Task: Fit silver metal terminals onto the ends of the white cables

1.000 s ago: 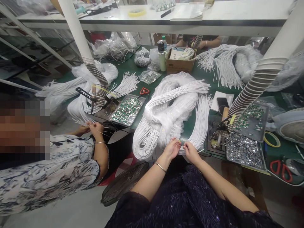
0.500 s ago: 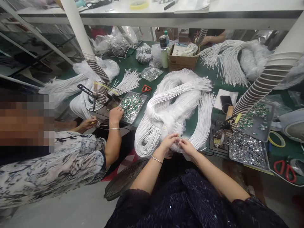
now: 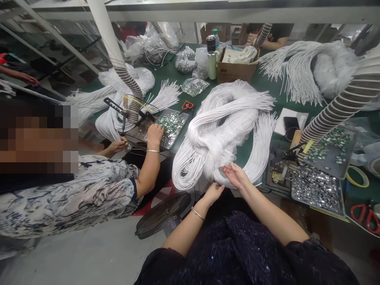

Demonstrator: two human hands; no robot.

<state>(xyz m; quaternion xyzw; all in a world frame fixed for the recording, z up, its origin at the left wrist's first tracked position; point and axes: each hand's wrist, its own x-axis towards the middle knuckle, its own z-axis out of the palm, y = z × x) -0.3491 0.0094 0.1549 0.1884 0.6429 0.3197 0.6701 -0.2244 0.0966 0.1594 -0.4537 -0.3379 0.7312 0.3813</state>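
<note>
A large bundle of white cables (image 3: 196, 126), partly wrapped in clear plastic, lies looped on the green table in front of me. My left hand (image 3: 214, 192) is low at the table's front edge, just below the bundle. Its fingers are closed together, and whatever they hold is hidden. My right hand (image 3: 236, 175) is turned partly palm up against the lower loop of the cables, with its fingers loosely stretched and apart. Something small and yellowish shows at one of its fingertips. I make out no thing held in it.
A co-worker (image 3: 124, 190) sits at left, one hand at a tray of green-and-silver parts (image 3: 170, 128). To my right are a tray of metal parts (image 3: 317, 192), a ribbed hose (image 3: 329, 107), tape (image 3: 358, 176) and red-handled scissors (image 3: 359, 213). A cardboard box (image 3: 234, 71) stands behind; a fan (image 3: 163, 215) below.
My hands were together at the lower edge of the bundle and have parted. The left has moved down towards me, while the right has turned its palm up and opened. The view has shifted slightly.
</note>
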